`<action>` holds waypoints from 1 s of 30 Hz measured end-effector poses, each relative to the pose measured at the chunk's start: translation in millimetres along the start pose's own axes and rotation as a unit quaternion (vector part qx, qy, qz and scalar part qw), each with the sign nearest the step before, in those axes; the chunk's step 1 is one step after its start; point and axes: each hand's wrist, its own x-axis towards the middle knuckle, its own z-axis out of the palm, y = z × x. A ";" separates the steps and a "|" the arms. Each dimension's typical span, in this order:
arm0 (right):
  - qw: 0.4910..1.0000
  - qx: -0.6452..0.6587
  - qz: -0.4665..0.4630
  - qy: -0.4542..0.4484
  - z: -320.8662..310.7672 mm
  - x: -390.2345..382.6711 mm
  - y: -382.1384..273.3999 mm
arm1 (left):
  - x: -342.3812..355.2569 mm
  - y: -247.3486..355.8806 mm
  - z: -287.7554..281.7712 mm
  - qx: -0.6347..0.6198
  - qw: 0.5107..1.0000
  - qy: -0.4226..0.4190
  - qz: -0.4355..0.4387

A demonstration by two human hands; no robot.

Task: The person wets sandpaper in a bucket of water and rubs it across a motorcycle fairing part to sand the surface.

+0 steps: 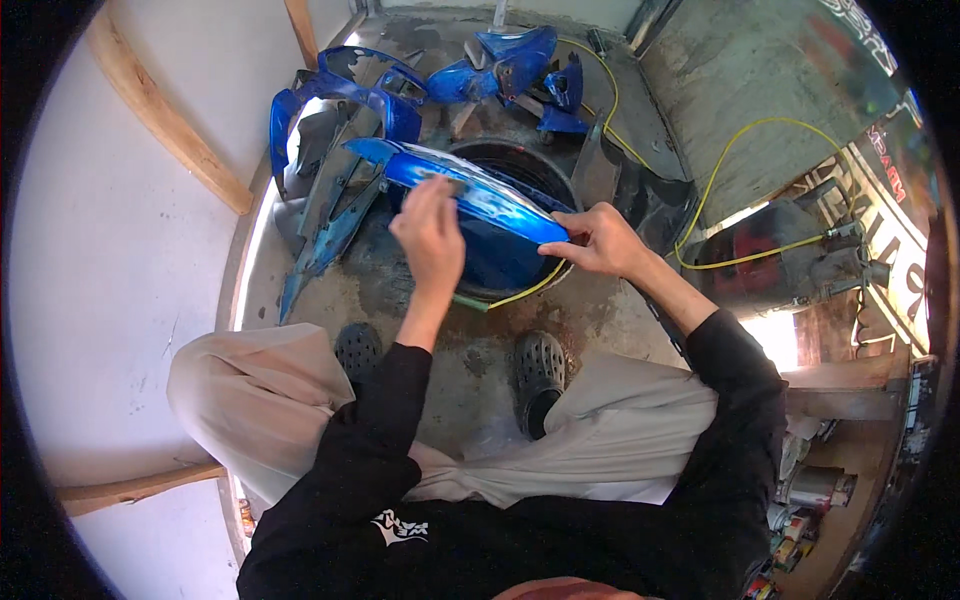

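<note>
A long, curved blue plastic panel [490, 200], with pale scuffed patches along its upper face, is held over a dark round tub [553, 172] containing dark water. My left hand [430, 230] presses a small dark pad [452, 185] against the panel's left part, fingers closed on it. My right hand [590, 235] grips the panel's right end, thumb below and fingers curled over the edge. The pad is partly hidden by my fingers.
Blue fairing pieces [505, 65] and dark panels [597, 175] lie around the tub. At right stand a dark tank [760, 265] with a yellow hose [725, 165] and a wooden shelf [850, 420] of cans. A white wall [110, 270] borders the left.
</note>
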 end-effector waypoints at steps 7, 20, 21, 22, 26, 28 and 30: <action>1.000 -0.004 -0.025 0.000 -10.0 -3.6 12.9 | -38.9 95.8 1.5 -0.126 0.972 -0.157 0.125; 1.000 -0.012 -0.018 -0.019 -11.5 -2.4 8.7 | -4.1 18.3 10.5 -0.016 0.995 -0.093 0.020; 0.999 0.015 0.028 -0.024 -13.6 -1.1 9.0 | -17.5 41.7 11.5 -0.057 0.990 -0.114 0.059; 0.996 0.045 0.076 -0.031 -13.4 -1.1 11.3 | -25.7 64.9 5.1 -0.107 0.980 -0.153 0.073; 0.995 0.074 0.063 0.023 -6.0 -3.9 28.9 | -11.1 51.6 5.6 -0.106 0.968 -0.183 0.136; 0.993 0.082 0.077 0.024 -9.0 -4.1 21.4 | 11.0 15.3 6.8 -0.065 0.989 -0.109 0.071; 0.997 0.049 0.054 0.000 -9.9 4.5 9.4 | 34.2 -41.0 -1.0 -0.004 0.998 -0.063 -0.005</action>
